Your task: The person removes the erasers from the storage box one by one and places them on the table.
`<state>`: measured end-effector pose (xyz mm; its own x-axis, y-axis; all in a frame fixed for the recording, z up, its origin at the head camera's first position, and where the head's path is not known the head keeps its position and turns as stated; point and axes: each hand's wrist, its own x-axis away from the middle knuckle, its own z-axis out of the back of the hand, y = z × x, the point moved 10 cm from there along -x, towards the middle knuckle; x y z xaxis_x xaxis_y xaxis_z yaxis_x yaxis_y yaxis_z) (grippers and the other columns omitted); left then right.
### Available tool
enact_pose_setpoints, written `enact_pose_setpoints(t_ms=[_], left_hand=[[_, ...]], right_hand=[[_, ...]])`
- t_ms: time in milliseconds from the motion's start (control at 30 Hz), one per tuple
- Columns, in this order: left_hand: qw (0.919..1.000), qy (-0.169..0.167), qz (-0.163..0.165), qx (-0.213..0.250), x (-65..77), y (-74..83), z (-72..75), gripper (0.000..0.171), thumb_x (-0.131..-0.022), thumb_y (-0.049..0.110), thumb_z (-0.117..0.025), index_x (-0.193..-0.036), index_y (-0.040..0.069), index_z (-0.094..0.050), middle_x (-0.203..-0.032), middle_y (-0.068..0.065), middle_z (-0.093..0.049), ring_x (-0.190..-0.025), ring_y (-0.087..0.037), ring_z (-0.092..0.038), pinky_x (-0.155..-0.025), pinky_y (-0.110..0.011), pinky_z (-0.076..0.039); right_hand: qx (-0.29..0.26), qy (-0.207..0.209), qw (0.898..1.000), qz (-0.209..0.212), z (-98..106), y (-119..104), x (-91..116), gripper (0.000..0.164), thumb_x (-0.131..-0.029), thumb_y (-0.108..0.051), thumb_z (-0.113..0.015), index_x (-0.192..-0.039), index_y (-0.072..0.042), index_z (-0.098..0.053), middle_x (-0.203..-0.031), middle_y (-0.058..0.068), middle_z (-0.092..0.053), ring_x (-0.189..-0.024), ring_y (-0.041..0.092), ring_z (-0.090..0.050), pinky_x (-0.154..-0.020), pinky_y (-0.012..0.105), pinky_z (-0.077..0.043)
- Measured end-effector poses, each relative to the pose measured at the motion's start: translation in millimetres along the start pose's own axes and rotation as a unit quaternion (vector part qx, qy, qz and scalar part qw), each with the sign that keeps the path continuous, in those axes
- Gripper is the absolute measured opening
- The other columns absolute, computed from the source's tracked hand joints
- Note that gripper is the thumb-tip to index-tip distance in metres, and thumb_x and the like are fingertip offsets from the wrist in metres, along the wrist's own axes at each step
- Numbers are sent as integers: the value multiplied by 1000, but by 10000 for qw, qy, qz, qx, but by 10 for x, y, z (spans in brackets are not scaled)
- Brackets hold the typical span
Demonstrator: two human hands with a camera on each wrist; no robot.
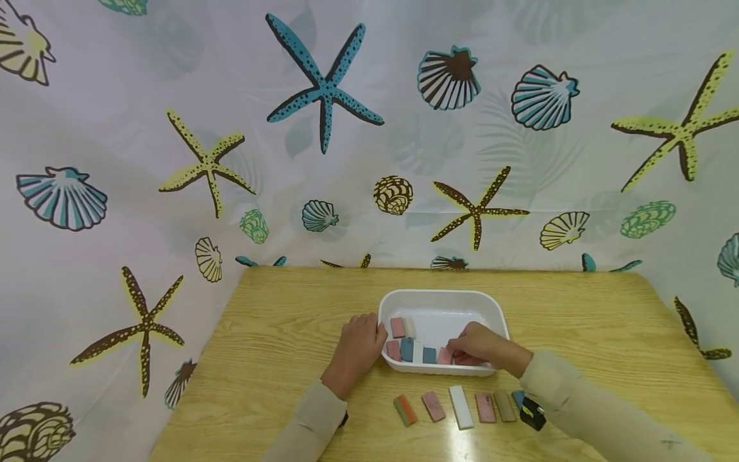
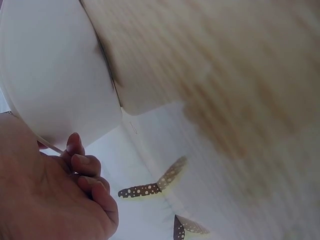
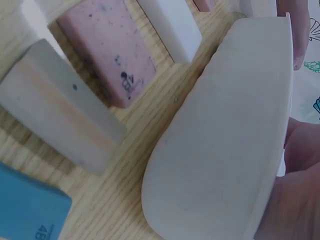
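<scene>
A white plastic tray (image 1: 444, 298) stands on the table with several pink, blue and white erasers inside. My left hand (image 1: 359, 343) grips its left rim, and in the left wrist view the curled fingers (image 2: 90, 182) lie along the tray's edge. Inside the tray's right front part, my right hand (image 1: 479, 346) pinches a pink eraser (image 1: 444, 355) low near the tray floor. Left of it lie a blue eraser (image 1: 407, 350) and a white eraser (image 1: 418, 352). From the right wrist camera, the tray wall (image 3: 215, 130) hides the right fingertips.
In front of the tray, a loose row holds a green-orange eraser (image 1: 405, 410), a pink eraser (image 1: 433, 406), a long white eraser (image 1: 461, 407), a speckled pink one (image 3: 112, 50), a grey-brown one (image 3: 62, 107) and a blue one (image 3: 30, 205). A shell-print curtain (image 1: 346, 173) surrounds the wooden table (image 1: 300, 301).
</scene>
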<state>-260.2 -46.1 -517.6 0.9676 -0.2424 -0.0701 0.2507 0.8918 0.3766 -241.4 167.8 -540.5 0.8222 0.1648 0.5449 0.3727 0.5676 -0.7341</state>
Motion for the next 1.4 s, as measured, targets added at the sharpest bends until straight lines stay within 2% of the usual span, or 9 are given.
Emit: enact_pose_setpoints(t_ms=[233, 433, 800, 1400], left_hand=[[10000, -10, -34, 18, -6, 11, -1, 25, -98, 31, -34, -80, 16, -43, -70, 3, -41, -68, -17, -38, -64, -33, -30], [10000, -4, -12, 15, -8, 5, 0, 26, -98, 32, -33, -79, 17, -42, -70, 3, -40, -67, -17, -38, -64, -33, -29], [10000, -16, -2, -12, -15, -12, -25, 26, -98, 32, -34, -79, 16, -43, -70, 3, -41, -68, -17, -39, -64, -33, -31], [10000, 5, 5, -48, 1, -10, -20, 26, -98, 33, -32, -80, 16, -43, -70, 4, -41, -68, -17, -38, -64, -32, -30]], right_hand=[[96, 167, 9997, 164, -44, -85, 6, 16, -81, -11, -65, -77, 4, -69, -68, 10, -65, -53, 10, -58, -53, 22, -47], [125, 400, 9983, 398, -44, -147, 2, 15, -79, -8, -67, -83, 6, -68, -68, 9, -65, -59, 16, -62, -57, 27, -50], [1005, 846, 9888, 710, -11, -201, -75, 21, -76, -16, -73, -81, 2, -65, -73, 3, -60, -68, 15, -52, -59, 28, -42], [1514, 932, 9815, 717, -67, -256, -122, 25, -79, -18, -70, -84, 4, -60, -74, 5, -57, -67, 17, -51, -61, 30, -42]])
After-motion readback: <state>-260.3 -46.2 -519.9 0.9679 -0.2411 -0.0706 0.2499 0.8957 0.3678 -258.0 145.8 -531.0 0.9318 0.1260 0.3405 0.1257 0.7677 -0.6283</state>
